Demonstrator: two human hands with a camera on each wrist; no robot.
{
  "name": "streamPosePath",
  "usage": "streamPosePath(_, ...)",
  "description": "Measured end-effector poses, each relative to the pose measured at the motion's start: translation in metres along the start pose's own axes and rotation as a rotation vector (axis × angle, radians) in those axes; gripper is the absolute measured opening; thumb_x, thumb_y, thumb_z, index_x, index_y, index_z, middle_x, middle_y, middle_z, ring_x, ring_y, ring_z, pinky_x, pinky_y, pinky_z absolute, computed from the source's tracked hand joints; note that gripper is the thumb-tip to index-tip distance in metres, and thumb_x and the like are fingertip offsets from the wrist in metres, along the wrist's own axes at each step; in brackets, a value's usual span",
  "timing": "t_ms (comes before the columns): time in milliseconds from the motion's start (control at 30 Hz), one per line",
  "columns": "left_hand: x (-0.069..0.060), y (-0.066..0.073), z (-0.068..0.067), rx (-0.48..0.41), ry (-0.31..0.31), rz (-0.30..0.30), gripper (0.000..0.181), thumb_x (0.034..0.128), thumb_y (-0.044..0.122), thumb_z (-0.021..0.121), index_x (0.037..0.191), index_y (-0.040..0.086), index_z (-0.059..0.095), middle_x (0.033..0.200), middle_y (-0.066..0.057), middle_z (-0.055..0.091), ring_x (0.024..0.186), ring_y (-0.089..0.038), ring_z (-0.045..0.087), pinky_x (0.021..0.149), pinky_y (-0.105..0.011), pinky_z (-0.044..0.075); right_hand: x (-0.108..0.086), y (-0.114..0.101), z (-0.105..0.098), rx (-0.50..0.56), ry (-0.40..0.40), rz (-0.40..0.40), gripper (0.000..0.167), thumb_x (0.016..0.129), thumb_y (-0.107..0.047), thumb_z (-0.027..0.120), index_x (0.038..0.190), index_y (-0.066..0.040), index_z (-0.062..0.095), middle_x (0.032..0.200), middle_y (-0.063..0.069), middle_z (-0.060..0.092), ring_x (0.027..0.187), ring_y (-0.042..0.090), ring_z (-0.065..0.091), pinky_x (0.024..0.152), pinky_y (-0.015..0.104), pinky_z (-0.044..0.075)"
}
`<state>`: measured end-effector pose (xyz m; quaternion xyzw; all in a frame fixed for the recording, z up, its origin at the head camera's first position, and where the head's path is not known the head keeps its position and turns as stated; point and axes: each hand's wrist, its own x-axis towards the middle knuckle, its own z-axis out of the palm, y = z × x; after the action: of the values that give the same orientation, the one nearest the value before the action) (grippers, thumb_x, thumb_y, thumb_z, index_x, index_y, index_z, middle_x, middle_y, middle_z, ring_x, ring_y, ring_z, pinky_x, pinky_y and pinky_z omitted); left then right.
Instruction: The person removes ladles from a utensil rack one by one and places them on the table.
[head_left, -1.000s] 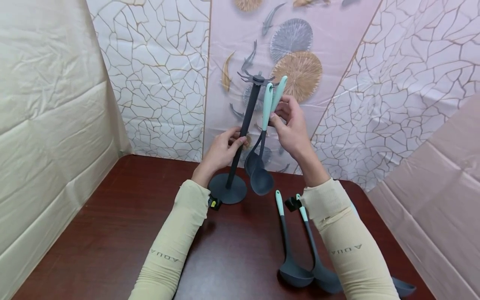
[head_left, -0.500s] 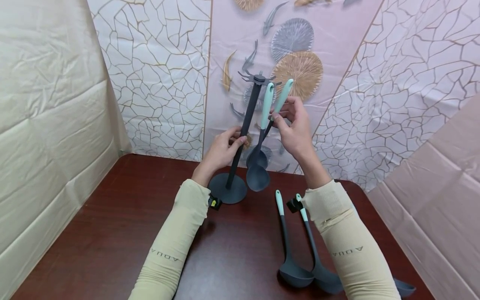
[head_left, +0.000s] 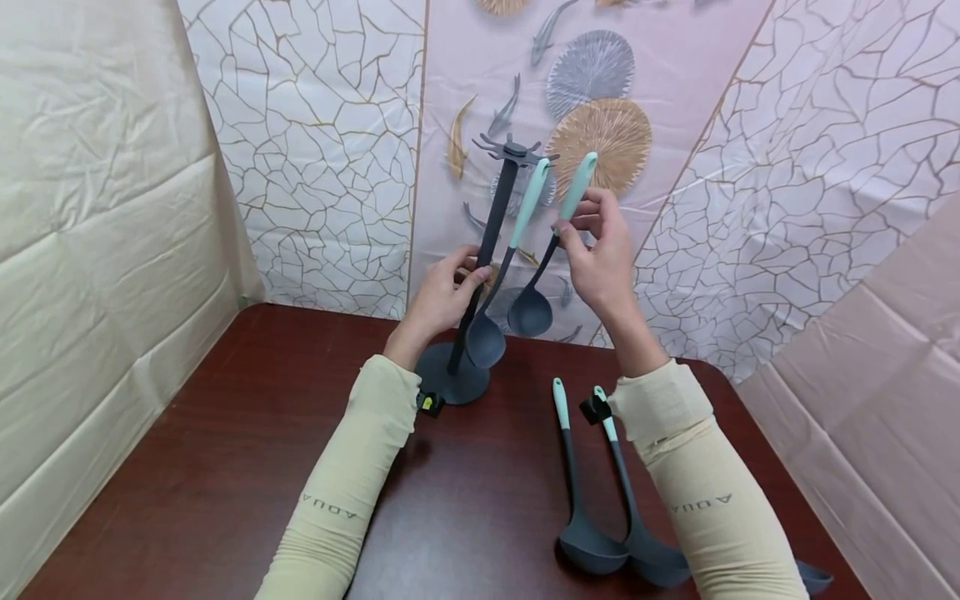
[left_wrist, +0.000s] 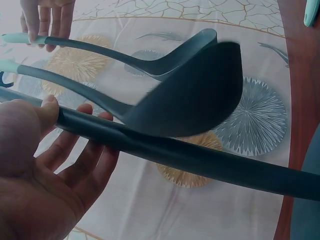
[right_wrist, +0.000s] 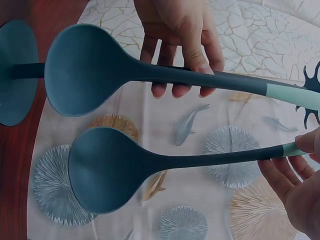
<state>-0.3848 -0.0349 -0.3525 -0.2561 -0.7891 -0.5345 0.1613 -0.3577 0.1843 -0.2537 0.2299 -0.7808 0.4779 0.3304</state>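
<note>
My left hand [head_left: 442,296] grips the dark pole of a utensil stand [head_left: 495,221], thumb in front and fingers behind. The stand has a round base and a ring of hooks on top. A ladle [head_left: 486,342] with a mint handle hangs from a hook on the right, its bowl beside the pole. My right hand [head_left: 600,250] pinches a second ladle [head_left: 531,312] at the lower end of its mint handle. That ladle is in the air, bowl down, to the right of the hanging one. In the right wrist view, the held ladle [right_wrist: 107,170] is apart from the hanging ladle [right_wrist: 85,70].
Two more ladles lie on the brown table [head_left: 225,467] at the right: one ladle [head_left: 592,550] in full view, another ladle [head_left: 656,562] partly under my right arm. A dark utensil bowl [head_left: 813,577] shows beyond the sleeve. Patterned cloth [head_left: 330,150] hangs behind the table.
My right hand has moved slightly right with its ladle, and the two bowls no longer overlap. The hanging ladle's bowl has swung left towards the pole. My left hand keeps its grip.
</note>
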Motion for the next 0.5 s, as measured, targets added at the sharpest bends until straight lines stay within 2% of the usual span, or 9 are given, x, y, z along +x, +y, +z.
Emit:
streamPosePath(200, 0.000, -0.002, 0.000, -0.002, 0.029, 0.016, 0.035, 0.1095, 0.033, 0.060, 0.138, 0.013, 0.064, 0.109, -0.003, 0.070, 0.098, -0.022, 0.073, 0.083, -0.041, 0.058, -0.002, -0.001, -0.004, -0.010, -0.005, -0.002, 0.031, 0.102, -0.001, 0.065, 0.133, -0.002, 0.058, 0.109, 0.006, 0.061, 0.098, 0.017, 0.067, 0.083, 0.030, 0.062)
streamPosePath(500, 0.001, -0.003, 0.000, -0.014, 0.110, 0.017, 0.032, 0.1073, 0.029, 0.066, 0.135, 0.013, 0.066, 0.101, -0.003, 0.070, 0.087, -0.018, 0.072, 0.075, -0.040, 0.056, -0.007, -0.002, -0.012, -0.066, -0.003, -0.008, 0.030, 0.102, -0.005, 0.067, 0.132, -0.005, 0.065, 0.110, 0.009, 0.066, 0.093, 0.016, 0.068, 0.072, 0.022, 0.059)
